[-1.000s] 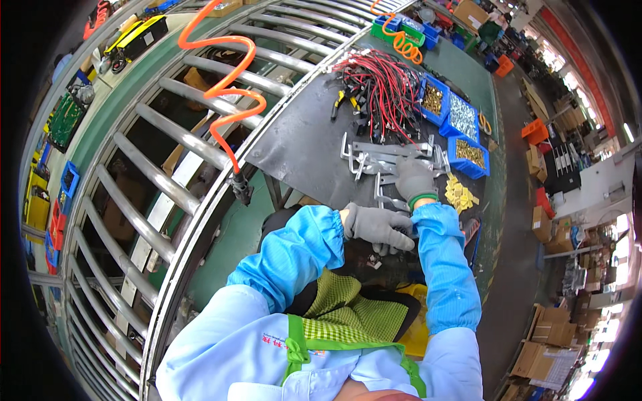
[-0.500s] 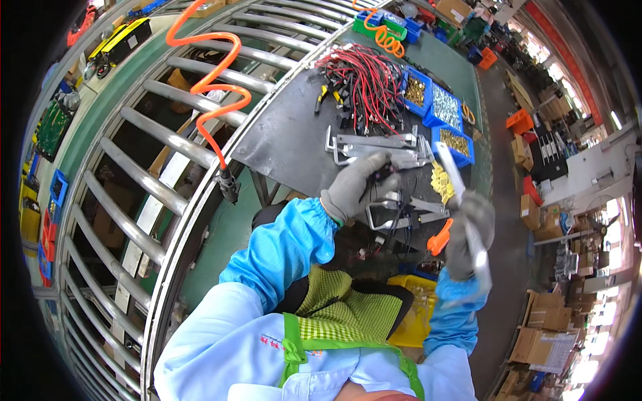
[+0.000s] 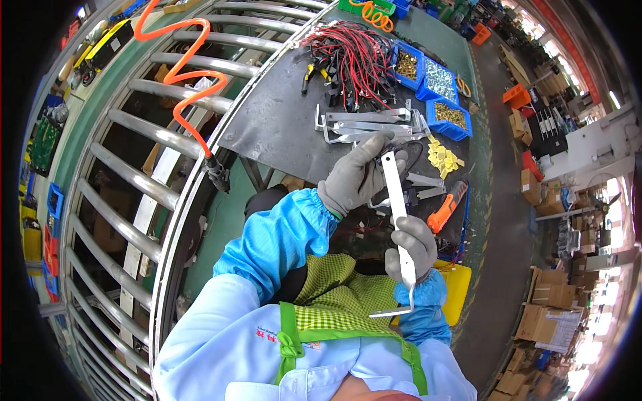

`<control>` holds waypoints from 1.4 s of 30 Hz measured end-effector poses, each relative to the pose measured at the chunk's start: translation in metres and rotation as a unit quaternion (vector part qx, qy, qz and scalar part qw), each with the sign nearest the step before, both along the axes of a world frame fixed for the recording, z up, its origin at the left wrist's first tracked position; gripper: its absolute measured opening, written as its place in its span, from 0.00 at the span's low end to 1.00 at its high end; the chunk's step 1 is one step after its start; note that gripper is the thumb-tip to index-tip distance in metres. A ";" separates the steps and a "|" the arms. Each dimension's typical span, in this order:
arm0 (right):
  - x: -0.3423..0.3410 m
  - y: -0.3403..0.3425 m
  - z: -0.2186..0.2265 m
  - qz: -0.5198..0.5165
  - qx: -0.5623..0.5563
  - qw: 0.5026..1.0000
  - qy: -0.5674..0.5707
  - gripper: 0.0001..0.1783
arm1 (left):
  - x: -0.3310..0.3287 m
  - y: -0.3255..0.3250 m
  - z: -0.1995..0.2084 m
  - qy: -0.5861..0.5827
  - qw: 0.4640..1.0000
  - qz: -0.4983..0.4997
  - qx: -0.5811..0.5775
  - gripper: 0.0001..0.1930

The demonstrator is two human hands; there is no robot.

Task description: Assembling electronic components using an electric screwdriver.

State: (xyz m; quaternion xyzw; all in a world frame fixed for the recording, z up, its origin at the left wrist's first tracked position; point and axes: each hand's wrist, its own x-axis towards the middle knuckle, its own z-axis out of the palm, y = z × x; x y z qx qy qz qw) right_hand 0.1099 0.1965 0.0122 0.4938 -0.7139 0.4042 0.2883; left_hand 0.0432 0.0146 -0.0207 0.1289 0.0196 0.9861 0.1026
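Observation:
In my right hand [image 3: 418, 244], gloved in grey, is a long metal bracket [image 3: 396, 194] with a bent foot at its lower end. Its upper end, with a hole, comes close to my left fingers. My left hand [image 3: 354, 177], also gloved, is closed around a black cable [image 3: 416, 155] that loops out past the fingertips; what else lies in that grip is hidden. Beyond the left hand a stack of similar metal brackets [image 3: 368, 125] lies on the dark table [image 3: 267, 127]. More bracket ends [image 3: 428, 180] show behind the held bracket.
Red and black wire harnesses [image 3: 354, 57] are heaped at the far side. Blue bins of small hardware [image 3: 448, 117] stand beside small yellow pieces [image 3: 441, 159]. An orange and grey hand tool [image 3: 447, 208] lies near the right edge. An orange coiled hose [image 3: 194, 93] hangs over the roller conveyor [image 3: 154, 134].
My right hand has brought the bracket leftward, in front of me and near my left hand. The left hand stays closed. The view has shifted slightly.

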 end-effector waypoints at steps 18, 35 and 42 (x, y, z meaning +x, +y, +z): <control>-0.016 0.013 0.008 0.102 0.042 0.993 -0.036 0.14 | 0.002 0.002 0.002 0.016 0.991 -0.111 0.074 0.17; 0.065 -0.016 -0.045 0.187 -0.325 0.491 -0.786 0.33 | -0.001 0.002 0.012 -0.102 0.990 0.070 -0.067 0.14; 0.069 -0.006 -0.029 0.009 -0.197 0.604 -0.772 0.27 | 0.006 -0.004 0.021 -0.067 0.972 0.073 -0.215 0.17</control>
